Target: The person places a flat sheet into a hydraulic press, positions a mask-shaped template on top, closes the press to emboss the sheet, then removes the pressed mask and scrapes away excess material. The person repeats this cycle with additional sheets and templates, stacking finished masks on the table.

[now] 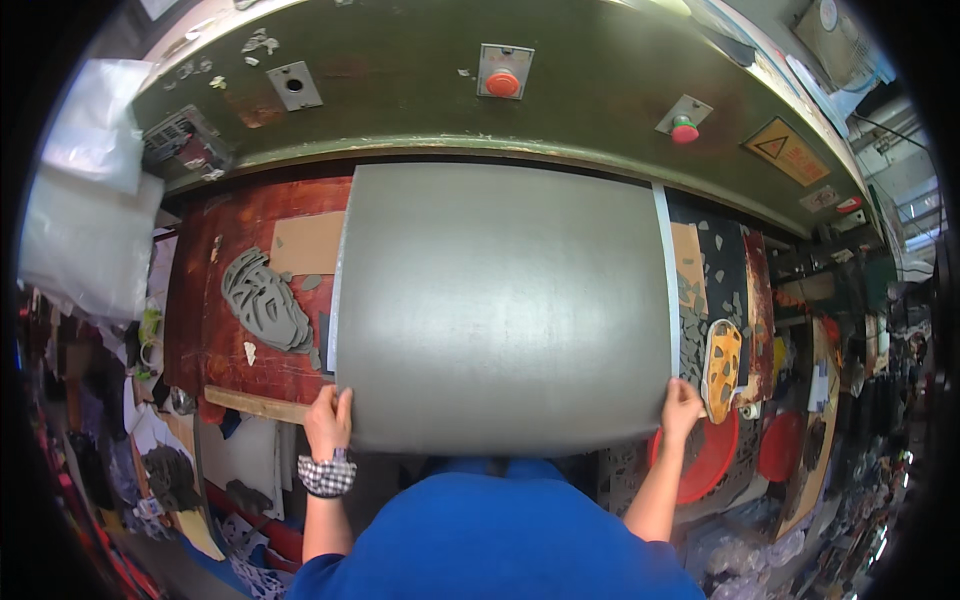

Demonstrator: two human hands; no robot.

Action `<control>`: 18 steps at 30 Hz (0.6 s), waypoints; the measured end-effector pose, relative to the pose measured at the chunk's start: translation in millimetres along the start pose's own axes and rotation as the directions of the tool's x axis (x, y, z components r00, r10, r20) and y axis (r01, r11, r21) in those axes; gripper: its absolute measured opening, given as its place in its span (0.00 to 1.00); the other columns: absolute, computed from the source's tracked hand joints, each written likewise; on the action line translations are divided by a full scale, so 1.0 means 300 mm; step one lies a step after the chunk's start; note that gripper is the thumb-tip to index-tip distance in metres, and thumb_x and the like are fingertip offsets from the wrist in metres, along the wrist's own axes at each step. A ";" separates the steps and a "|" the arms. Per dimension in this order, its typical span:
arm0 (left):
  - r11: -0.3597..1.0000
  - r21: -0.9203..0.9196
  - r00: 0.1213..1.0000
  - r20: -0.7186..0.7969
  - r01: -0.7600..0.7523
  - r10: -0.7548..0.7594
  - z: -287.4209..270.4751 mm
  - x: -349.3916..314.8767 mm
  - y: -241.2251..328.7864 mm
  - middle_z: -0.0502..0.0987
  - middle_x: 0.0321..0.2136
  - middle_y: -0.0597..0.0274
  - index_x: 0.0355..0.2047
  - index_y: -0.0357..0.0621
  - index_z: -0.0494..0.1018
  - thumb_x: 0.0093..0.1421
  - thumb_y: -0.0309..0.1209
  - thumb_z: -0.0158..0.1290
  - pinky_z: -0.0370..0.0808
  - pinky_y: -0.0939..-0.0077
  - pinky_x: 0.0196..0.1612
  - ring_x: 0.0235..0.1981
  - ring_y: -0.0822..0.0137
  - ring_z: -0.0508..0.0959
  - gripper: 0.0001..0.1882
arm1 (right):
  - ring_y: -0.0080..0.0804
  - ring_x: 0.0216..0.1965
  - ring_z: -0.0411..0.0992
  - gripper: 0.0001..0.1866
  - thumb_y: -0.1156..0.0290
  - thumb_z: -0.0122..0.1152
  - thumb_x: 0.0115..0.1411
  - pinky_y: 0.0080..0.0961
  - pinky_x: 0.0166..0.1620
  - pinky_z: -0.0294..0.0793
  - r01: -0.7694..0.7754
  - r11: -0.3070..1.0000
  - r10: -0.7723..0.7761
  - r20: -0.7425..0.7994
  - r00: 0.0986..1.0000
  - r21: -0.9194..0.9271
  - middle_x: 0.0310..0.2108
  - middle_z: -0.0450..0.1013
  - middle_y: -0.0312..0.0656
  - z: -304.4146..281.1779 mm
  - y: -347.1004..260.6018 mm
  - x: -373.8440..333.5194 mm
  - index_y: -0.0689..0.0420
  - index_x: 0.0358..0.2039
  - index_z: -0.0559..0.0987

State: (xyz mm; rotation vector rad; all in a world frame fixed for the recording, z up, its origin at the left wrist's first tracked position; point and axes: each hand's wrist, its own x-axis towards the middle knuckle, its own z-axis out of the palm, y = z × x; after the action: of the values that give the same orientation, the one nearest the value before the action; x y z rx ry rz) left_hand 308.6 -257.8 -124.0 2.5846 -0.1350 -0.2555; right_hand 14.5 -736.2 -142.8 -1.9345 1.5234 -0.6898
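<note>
A large smooth grey sheet (500, 300) lies across the red-brown worktable and reaches past its near edge toward me. My left hand (328, 422) is closed on the sheet's near left edge, with the thumb showing along it; a checked band is round that wrist. At the near right edge, my right hand (683, 408) pinches the sheet between thumb and fingers. Just right of that hand lies an orange sole-shaped cutting die (722, 370) with dark openings. Left of the sheet sits a pile of grey cut sole-shaped pieces (265, 300).
A green machine beam (400, 90) with a red button (502, 84) spans the far side. Small grey scraps (692, 335) lie right of the sheet, near brown board (690, 265). Below the table stands a red basin (712, 465). Clear plastic bags (90, 190) hang at far left.
</note>
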 end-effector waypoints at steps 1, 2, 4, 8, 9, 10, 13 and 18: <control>0.989 -0.080 0.988 -0.107 -0.121 0.112 0.011 -0.027 -0.008 0.74 0.21 0.49 0.35 0.37 0.70 0.57 0.32 0.60 0.70 0.61 0.28 0.24 0.47 0.75 0.13 | 0.34 0.30 0.75 0.15 0.66 0.60 0.60 0.28 0.39 0.73 0.053 0.998 -0.054 0.040 0.998 0.014 0.29 0.78 0.48 0.002 0.006 -0.042 0.68 0.38 0.78; 0.968 -0.136 0.970 -0.147 -0.212 0.192 0.018 -0.036 -0.006 0.74 0.22 0.47 0.35 0.37 0.70 0.56 0.32 0.61 0.70 0.61 0.29 0.25 0.46 0.75 0.14 | 0.36 0.30 0.75 0.14 0.66 0.60 0.60 0.29 0.39 0.73 0.034 0.999 -0.036 0.057 0.998 0.026 0.29 0.77 0.50 0.011 -0.001 -0.091 0.68 0.37 0.78; 0.994 -0.096 0.985 -0.167 -0.049 0.033 0.032 0.014 0.027 0.74 0.25 0.45 0.34 0.36 0.70 0.54 0.31 0.62 0.71 0.61 0.32 0.28 0.45 0.75 0.14 | 0.38 0.32 0.74 0.14 0.66 0.60 0.60 0.30 0.40 0.72 0.090 0.992 -0.094 -0.039 0.995 -0.086 0.30 0.77 0.51 0.022 -0.070 -0.099 0.68 0.37 0.77; 0.954 0.010 0.911 -0.296 -0.299 0.288 0.031 0.291 0.144 0.76 0.28 0.43 0.35 0.36 0.71 0.55 0.33 0.61 0.73 0.57 0.33 0.31 0.42 0.76 0.14 | 0.56 0.38 0.74 0.20 0.58 0.59 0.60 0.39 0.42 0.72 0.190 0.956 -0.211 -0.071 0.975 -0.224 0.35 0.75 0.59 0.121 -0.302 0.146 0.66 0.38 0.77; 0.943 0.032 0.889 -0.326 -0.331 0.323 0.047 0.393 0.189 0.77 0.29 0.41 0.35 0.37 0.71 0.57 0.37 0.59 0.73 0.55 0.34 0.33 0.40 0.76 0.16 | 0.59 0.39 0.73 0.23 0.54 0.57 0.60 0.41 0.42 0.72 0.282 0.950 -0.292 -0.064 0.954 -0.131 0.35 0.75 0.61 0.170 -0.360 0.228 0.66 0.38 0.78; 0.961 0.088 0.911 -0.303 -0.264 0.278 0.067 0.489 0.232 0.77 0.31 0.39 0.36 0.36 0.71 0.58 0.43 0.56 0.73 0.53 0.36 0.35 0.39 0.76 0.20 | 0.60 0.41 0.73 0.25 0.52 0.57 0.59 0.44 0.43 0.72 0.199 0.938 -0.230 -0.082 0.970 -0.284 0.36 0.75 0.62 0.231 -0.410 0.301 0.66 0.37 0.78; 0.974 0.130 0.956 -0.207 -0.185 0.210 0.083 0.646 0.277 0.78 0.35 0.38 0.43 0.37 0.73 0.59 0.50 0.53 0.74 0.56 0.42 0.40 0.42 0.77 0.26 | 0.57 0.43 0.74 0.25 0.53 0.58 0.58 0.39 0.47 0.73 0.140 0.913 -0.114 0.091 0.989 -0.383 0.37 0.76 0.61 0.308 -0.453 0.406 0.67 0.41 0.78; 0.962 -0.208 0.978 -0.142 -0.179 0.151 0.077 0.506 0.141 0.79 0.40 0.44 0.50 0.38 0.73 0.63 0.40 0.52 0.74 0.69 0.45 0.42 0.55 0.81 0.21 | 0.53 0.48 0.73 0.23 0.61 0.58 0.59 0.39 0.51 0.71 0.315 0.946 -0.306 0.107 0.946 -0.073 0.43 0.75 0.59 0.205 -0.295 0.290 0.64 0.49 0.75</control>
State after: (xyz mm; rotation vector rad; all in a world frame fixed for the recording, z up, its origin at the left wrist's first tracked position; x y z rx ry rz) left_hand 450.2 -327.8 -144.8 2.3454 -0.2611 -0.0433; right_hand 136.4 -797.5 -119.0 -2.2706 1.2223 -0.6589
